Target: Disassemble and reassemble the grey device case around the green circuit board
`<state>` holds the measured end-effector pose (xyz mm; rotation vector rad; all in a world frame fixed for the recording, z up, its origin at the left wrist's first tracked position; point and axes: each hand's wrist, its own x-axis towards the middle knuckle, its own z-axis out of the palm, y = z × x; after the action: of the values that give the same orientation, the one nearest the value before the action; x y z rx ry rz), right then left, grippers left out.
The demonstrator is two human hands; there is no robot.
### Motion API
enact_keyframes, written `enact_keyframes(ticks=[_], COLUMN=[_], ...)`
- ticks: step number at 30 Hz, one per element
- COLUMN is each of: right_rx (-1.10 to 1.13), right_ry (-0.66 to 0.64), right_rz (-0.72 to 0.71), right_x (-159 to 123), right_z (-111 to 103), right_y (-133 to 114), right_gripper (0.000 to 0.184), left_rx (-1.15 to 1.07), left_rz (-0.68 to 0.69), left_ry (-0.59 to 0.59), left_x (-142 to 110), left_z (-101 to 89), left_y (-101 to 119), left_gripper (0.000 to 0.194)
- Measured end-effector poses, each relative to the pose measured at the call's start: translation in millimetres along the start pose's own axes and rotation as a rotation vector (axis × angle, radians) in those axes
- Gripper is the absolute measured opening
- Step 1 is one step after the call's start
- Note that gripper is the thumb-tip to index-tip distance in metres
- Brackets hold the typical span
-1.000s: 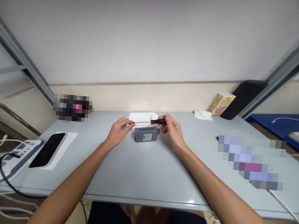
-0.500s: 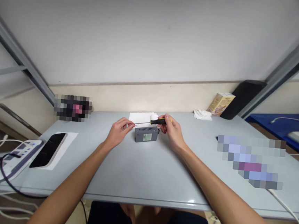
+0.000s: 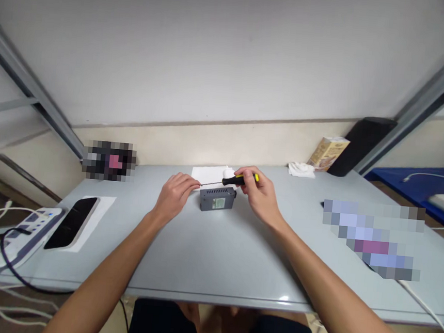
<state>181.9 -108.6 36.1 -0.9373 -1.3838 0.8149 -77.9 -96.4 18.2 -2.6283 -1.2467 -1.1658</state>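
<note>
A screwdriver (image 3: 233, 180) with a black and yellow handle is gripped in my right hand (image 3: 257, 190), its thin shaft lying almost level and aimed left. At the shaft's tip, the fingers of my left hand (image 3: 176, 191) are pinched together; whatever is between them is too small to make out. Just below the shaft, a small grey metal box (image 3: 218, 199) stands on its long side on the desk, slots along its top and a pale label on the front. Neither hand appears to hold the box.
Behind the box lie white paper (image 3: 205, 174) and a small white item. A phone (image 3: 72, 222) and a power strip (image 3: 25, 240) with cables are at the left. Tissue (image 3: 301, 169), a yellow carton (image 3: 329, 154) and a black cylinder (image 3: 367, 148) stand at the back right. Blurred patches cover two items.
My right hand has shifted its hold on the screwdriver handle, showing more of the yellow end. The left fingers have turned over slightly at the tip. The box stays put.
</note>
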Motion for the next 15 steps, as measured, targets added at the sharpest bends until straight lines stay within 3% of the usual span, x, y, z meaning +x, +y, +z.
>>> enact_keyframes(ticks=[5,10,15], right_rx=[-0.071,-0.115,-0.114], right_ry=[0.186,0.456,0.494], right_rz=[-0.127,-0.202,-0.203], right_x=[3,14,21], right_z=[-14,-38,-48], right_y=[-14,-6,1], right_gripper=[0.051,0.051,0.050], left_rx=[-0.041,0.013,0.060], left_rz=[-0.074,-0.006,0.077], left_ry=[0.094,-0.002,-0.076], left_x=[1,2,0], left_z=[5.5,28.6,42.4], left_y=[24,47,55], left_gripper=[0.036,0.036,0.032])
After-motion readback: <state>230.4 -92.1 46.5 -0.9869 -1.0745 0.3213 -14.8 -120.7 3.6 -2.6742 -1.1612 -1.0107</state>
